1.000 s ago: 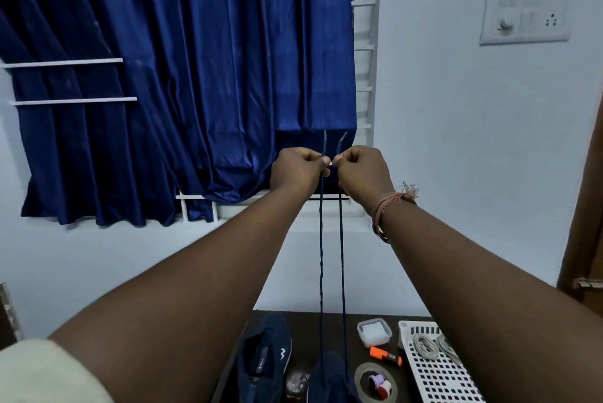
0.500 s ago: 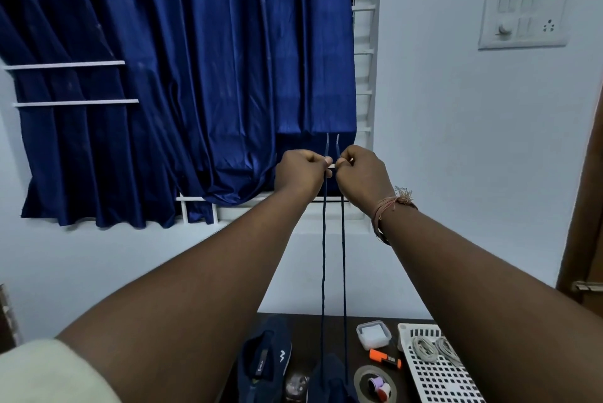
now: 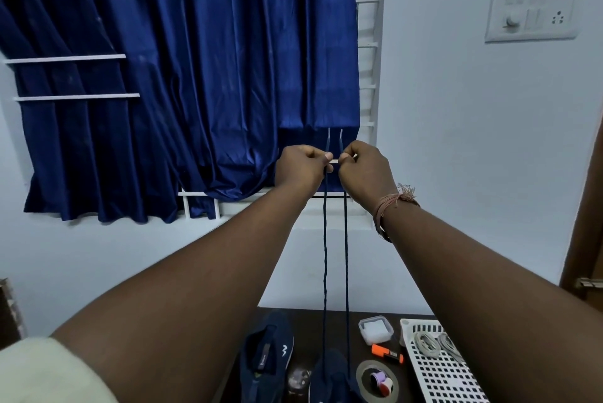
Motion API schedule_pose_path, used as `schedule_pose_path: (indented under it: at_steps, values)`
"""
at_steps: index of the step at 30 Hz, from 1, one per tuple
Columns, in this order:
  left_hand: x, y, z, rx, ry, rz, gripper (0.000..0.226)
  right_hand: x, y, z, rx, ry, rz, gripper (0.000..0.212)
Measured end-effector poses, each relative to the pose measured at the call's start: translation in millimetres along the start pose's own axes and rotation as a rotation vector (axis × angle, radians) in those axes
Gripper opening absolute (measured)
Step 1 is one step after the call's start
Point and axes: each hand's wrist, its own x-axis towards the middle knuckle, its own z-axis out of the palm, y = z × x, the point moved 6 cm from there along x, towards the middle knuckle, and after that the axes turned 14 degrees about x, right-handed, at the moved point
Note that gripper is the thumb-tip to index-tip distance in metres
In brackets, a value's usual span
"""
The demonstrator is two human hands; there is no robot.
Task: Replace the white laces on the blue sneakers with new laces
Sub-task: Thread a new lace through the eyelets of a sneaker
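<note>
Two strands of one dark lace (image 3: 325, 256) run taut and side by side from the hands down to the nearer sneaker (image 3: 329, 376) on the desk (image 3: 329, 316), its upper mostly cut off by the frame's lower edge. The left hand (image 3: 301, 171) pinches the left strand just under its tip, fingers curled tight on it; the right hand (image 3: 367, 172) pinches the right strand the same way, and the two grips sit almost knuckle to knuckle, level with each other. Above each grip a short aglet end stands up, the pair close to even. Far below the left grip the second sneaker (image 3: 267, 360) lies with no lace that I can make out. This looks like the evening-up step: the new lace seems to be through the lowest eyelets, and both ends are pulled high to match their lengths. Next, I judge, the hands must come down and cross the ends into the following eyelets, keeping the tension equal so neither side slips short.
</note>
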Motion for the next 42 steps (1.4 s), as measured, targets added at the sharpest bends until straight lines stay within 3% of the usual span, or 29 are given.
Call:
schedule_pose_path:
  at_steps: [6,11,14,17,20,23,27,34,42]
  values:
    - [-17,-44,15,0.088,-0.05,-0.034,0.017,-21,35,8,-0.039,-0.07,0.031,0.023]
    - [-61,-136,51,0.112,-0.202,-0.267,0.013,-79,107,24,0.071,-0.252,0.263,0.013]
    - [-102,-202,82,0.127,-0.342,-0.455,0.021,-122,167,34,-0.068,-0.371,0.333,0.014]
    - [-147,-256,106,0.257,-0.456,-0.532,0.021,-176,227,42,-0.263,-0.533,0.404,0.009]
    - [-180,-295,129,0.397,-0.561,-0.532,0.026,-228,282,46,-0.315,-0.638,0.543,0.018]
    - [-205,-310,147,0.321,-0.596,-0.53,0.025,-262,313,46,-0.367,-0.649,0.602,0.037]
    - [-221,-315,160,0.29,-0.626,-0.45,0.041,-280,323,52,-0.313,-0.6,0.598,0.024]
    - [-216,-333,148,0.451,-0.551,-0.466,0.037,-285,315,54,-0.192,-0.542,0.502,0.005]
    - [-213,-355,159,0.348,-0.7,-0.497,0.021,-284,316,54,-0.367,-0.749,0.695,0.013]
